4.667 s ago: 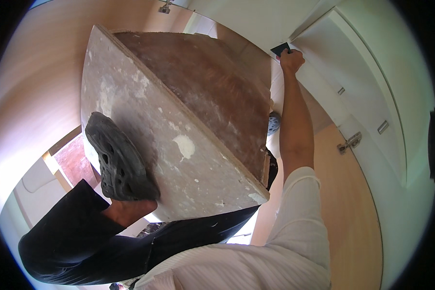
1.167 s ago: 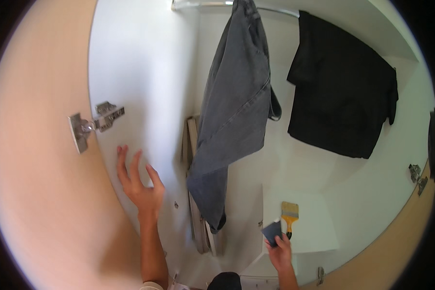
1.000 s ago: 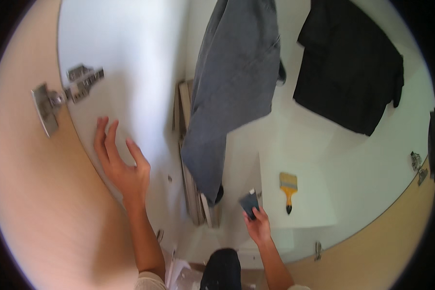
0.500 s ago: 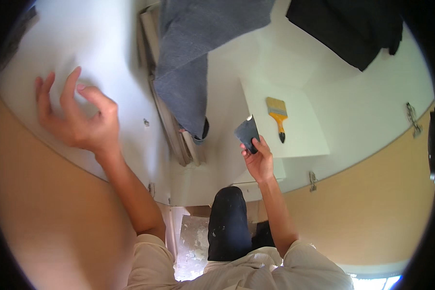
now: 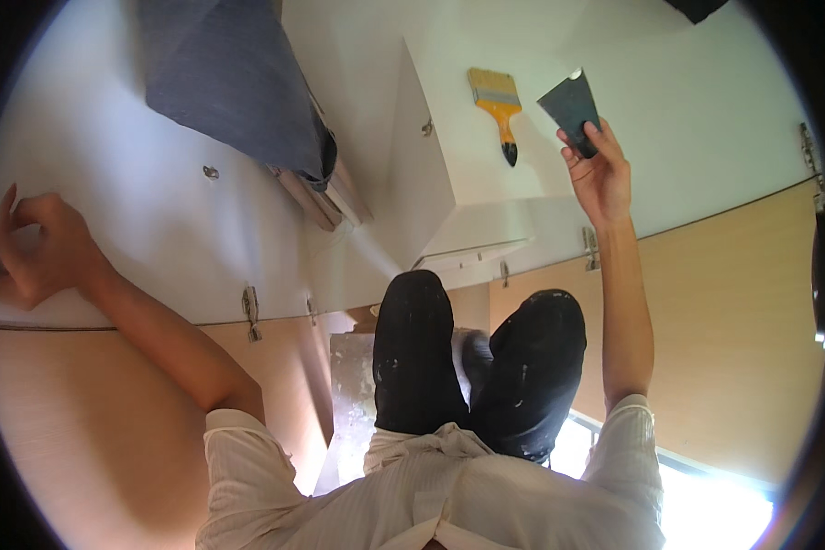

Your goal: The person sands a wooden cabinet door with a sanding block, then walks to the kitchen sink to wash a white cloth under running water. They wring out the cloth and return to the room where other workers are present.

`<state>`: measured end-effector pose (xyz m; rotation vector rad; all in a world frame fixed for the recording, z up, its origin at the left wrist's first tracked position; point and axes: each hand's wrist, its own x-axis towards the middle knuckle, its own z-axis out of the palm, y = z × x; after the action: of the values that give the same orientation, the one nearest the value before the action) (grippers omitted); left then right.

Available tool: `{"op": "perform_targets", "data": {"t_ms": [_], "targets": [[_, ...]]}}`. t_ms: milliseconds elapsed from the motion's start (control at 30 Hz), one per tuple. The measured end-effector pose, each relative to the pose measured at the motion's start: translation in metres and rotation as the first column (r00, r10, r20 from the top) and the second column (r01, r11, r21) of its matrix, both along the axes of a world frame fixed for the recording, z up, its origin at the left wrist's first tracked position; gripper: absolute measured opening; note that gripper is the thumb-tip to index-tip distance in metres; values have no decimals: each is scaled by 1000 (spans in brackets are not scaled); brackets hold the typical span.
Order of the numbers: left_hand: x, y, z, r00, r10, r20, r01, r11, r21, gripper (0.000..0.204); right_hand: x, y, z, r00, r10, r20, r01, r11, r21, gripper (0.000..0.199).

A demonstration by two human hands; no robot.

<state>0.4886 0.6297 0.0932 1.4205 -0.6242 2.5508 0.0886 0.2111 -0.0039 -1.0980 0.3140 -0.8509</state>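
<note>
My right hand (image 5: 601,174) grips the narrow end of a dark, wedge-shaped scraper (image 5: 573,105), thumb on one side and fingers on the other. The blade's wide end points up and away, with a bright spot at one corner. Just left of it, a paintbrush (image 5: 501,110) with pale bristles and a yellow, black-tipped handle lies on a white box-like surface, apart from my hand. At the far left, my left hand (image 5: 46,252) is raised by the white panel's edge, fingers bent but apart, holding nothing. Whether its fingertips touch the panel, I cannot tell.
Dark grey cloth (image 5: 229,82) hangs over pale boards (image 5: 312,203) inside the white cabinet. Metal hinges (image 5: 252,312) line the panel edges beside wood-coloured doors (image 5: 715,302). My knees (image 5: 412,339) in black trousers are close below, above a paint-spotted surface (image 5: 353,376).
The view has shifted. My right hand has carried the scraper from the paintbrush's left to its right. My left hand now sits lower and farther left. Both knees now show.
</note>
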Motion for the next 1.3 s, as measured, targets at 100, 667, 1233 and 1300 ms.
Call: {"op": "perform_targets", "data": {"t_ms": [100, 667, 1233, 1300], "targets": [[7, 6, -1, 1000, 6, -15, -6, 1000, 28, 24, -16, -5, -23, 999, -32, 28, 29, 995, 99, 25], [-77, -3, -8, 861, 33, -508, -42, 999, -7, 6, 46, 75, 50, 869, 293, 398, -467, 753, 464, 41], [-149, -6, 77, 55, -58, -997, 75, 996, -53, 27, -6, 143, 579, 829, 295, 476, -147, 935, -324, 23], [-159, -16, 99, 18, -44, -999, 65, 997, -43, 24, 0, 140, 631, 881, 263, 394, -70, 895, -440, 23]]}}
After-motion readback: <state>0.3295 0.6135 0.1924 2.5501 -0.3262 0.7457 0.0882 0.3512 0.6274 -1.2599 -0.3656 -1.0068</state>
